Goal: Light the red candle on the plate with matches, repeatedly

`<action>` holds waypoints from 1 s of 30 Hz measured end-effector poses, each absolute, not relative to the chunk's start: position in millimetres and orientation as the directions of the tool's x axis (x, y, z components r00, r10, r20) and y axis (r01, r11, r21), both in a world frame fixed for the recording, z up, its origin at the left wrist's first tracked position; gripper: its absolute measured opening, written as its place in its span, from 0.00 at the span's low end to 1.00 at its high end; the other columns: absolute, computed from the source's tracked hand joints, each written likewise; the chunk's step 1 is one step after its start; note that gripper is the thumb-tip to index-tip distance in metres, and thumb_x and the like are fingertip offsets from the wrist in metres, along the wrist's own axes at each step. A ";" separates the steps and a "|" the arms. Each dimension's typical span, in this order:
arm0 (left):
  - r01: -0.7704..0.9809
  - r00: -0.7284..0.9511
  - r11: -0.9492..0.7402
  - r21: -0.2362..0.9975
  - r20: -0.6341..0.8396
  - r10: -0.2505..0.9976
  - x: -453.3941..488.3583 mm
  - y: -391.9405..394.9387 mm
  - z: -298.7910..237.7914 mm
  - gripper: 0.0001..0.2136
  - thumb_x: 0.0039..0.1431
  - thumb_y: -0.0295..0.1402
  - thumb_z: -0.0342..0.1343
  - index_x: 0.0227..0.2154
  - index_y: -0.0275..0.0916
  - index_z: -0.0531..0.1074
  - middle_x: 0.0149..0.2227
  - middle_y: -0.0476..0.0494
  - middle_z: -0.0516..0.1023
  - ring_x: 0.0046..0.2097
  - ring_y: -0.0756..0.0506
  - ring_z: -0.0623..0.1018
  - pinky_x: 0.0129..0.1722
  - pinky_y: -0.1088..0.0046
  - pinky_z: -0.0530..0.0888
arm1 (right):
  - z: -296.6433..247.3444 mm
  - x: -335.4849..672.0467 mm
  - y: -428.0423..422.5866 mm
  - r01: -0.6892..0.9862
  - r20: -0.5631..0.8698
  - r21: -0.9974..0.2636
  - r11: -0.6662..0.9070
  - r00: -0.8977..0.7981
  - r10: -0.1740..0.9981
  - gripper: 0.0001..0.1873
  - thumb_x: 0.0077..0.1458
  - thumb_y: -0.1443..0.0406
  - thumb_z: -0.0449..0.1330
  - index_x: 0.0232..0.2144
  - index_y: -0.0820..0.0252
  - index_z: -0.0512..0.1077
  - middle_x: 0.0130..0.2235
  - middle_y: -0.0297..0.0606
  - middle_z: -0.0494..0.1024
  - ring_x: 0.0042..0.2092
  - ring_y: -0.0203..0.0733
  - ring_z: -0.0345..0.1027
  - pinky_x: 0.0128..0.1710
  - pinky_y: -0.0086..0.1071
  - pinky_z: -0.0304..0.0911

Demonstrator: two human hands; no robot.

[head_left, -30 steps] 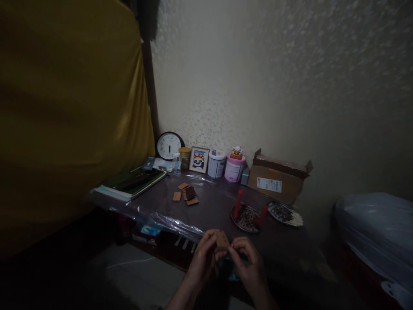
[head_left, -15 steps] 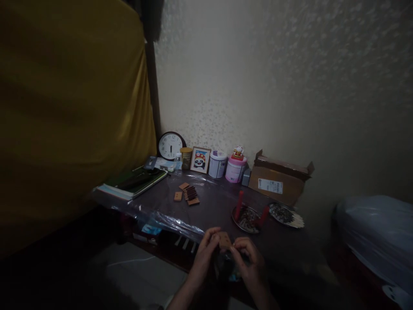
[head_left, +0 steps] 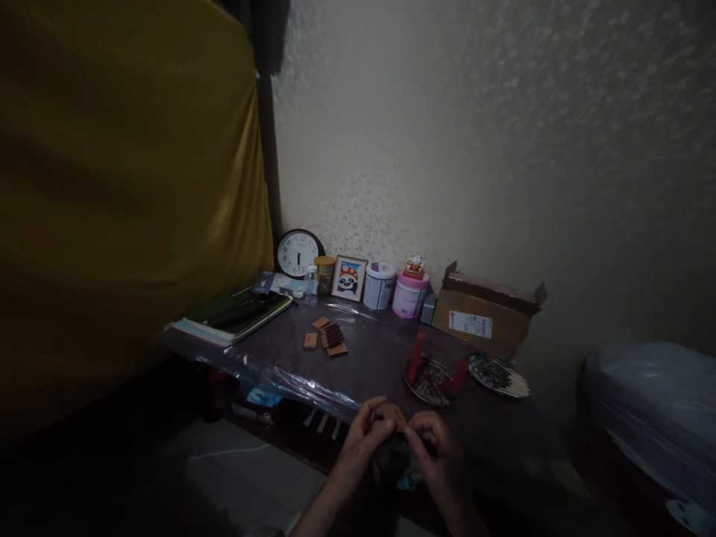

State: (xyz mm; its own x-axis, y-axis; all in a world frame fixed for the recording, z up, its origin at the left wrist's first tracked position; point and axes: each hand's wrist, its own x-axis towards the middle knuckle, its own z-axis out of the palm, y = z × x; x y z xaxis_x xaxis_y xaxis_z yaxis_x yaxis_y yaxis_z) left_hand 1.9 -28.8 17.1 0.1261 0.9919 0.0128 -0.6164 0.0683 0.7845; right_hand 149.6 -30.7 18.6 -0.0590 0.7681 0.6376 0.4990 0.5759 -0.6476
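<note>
Between my two hands is a small flat tan matchbox [head_left: 394,415], held over the table's front edge. My left hand [head_left: 355,447] pinches its left side with thumb and fingers. At its right corner, the thumb and fingertips of my right hand [head_left: 439,451] are closed on it. A pile of similar matchboxes [head_left: 334,335], some showing dark sides, lies farther back on the table. One loose matchbox [head_left: 310,341] lies flat just left of that pile. Below my hands is a dark, partly hidden object [head_left: 391,462] that I cannot make out.
Red candles [head_left: 417,358] stand on a round plate [head_left: 407,380] right of centre. Beside it are dark-tipped white sticks [head_left: 517,384] on another plate. A clock [head_left: 298,253], picture frame [head_left: 350,278], canisters [head_left: 379,287] and cardboard box [head_left: 486,306] line the wall. Plastic film [head_left: 280,379] covers the table.
The held matchbox has tilted slightly, its right side lower, and the left thumb lies farther across it. Both hands keep nearly the same place. The view has shifted slightly.
</note>
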 end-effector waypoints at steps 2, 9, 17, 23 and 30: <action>-0.603 0.123 0.059 0.795 0.020 0.992 2.3 -27.9 16.1 0.22 0.39 0.37 0.65 0.41 0.39 0.72 0.39 0.42 0.76 0.42 0.42 0.73 0.44 0.67 0.65 | 18.9 149.9 -30.9 0.496 0.637 -0.647 0.579 -0.066 0.768 0.04 0.54 0.65 0.56 0.27 0.57 0.65 0.29 0.35 0.71 0.32 0.38 0.69 0.30 0.28 0.65; -0.537 0.118 0.036 0.843 0.033 0.992 3.0 -26.0 11.1 0.25 0.37 0.36 0.67 0.42 0.41 0.70 0.37 0.45 0.76 0.39 0.45 0.74 0.41 0.70 0.67 | 18.5 151.1 -30.8 0.517 0.634 -0.633 0.576 -0.080 0.769 0.04 0.54 0.65 0.56 0.28 0.56 0.65 0.29 0.35 0.71 0.32 0.38 0.68 0.30 0.28 0.65; -0.513 0.110 0.037 0.858 0.023 0.994 2.0 -28.5 17.6 0.25 0.38 0.36 0.66 0.43 0.40 0.69 0.34 0.47 0.76 0.36 0.47 0.73 0.38 0.73 0.67 | 18.8 150.1 -31.5 0.503 0.615 -0.652 0.567 -0.086 0.784 0.04 0.54 0.65 0.56 0.27 0.57 0.64 0.29 0.34 0.71 0.33 0.38 0.68 0.32 0.28 0.65; -0.501 0.145 0.028 0.865 0.052 0.988 1.2 -29.0 16.6 0.22 0.40 0.36 0.65 0.42 0.40 0.70 0.34 0.47 0.76 0.36 0.47 0.73 0.37 0.73 0.66 | 17.7 150.5 -31.2 0.512 0.612 -0.650 0.562 -0.085 0.786 0.05 0.54 0.64 0.56 0.27 0.57 0.64 0.29 0.34 0.71 0.31 0.38 0.68 0.31 0.28 0.64; -0.464 0.140 0.027 0.885 0.043 0.989 1.6 -30.2 16.9 0.20 0.40 0.36 0.65 0.40 0.39 0.71 0.31 0.48 0.76 0.34 0.48 0.73 0.36 0.74 0.66 | 18.7 150.6 -30.7 0.517 0.623 -0.645 0.563 -0.072 0.779 0.05 0.54 0.64 0.56 0.27 0.57 0.64 0.28 0.34 0.71 0.32 0.38 0.68 0.31 0.28 0.64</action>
State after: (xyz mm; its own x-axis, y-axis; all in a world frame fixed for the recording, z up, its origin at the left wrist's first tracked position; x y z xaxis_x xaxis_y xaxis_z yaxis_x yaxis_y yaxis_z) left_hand 1.6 -30.2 16.9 0.1397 0.9893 0.0430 -0.4639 0.0270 0.8855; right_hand 150.6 -30.7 18.7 -0.0721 0.7788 0.6231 0.5168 0.5635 -0.6445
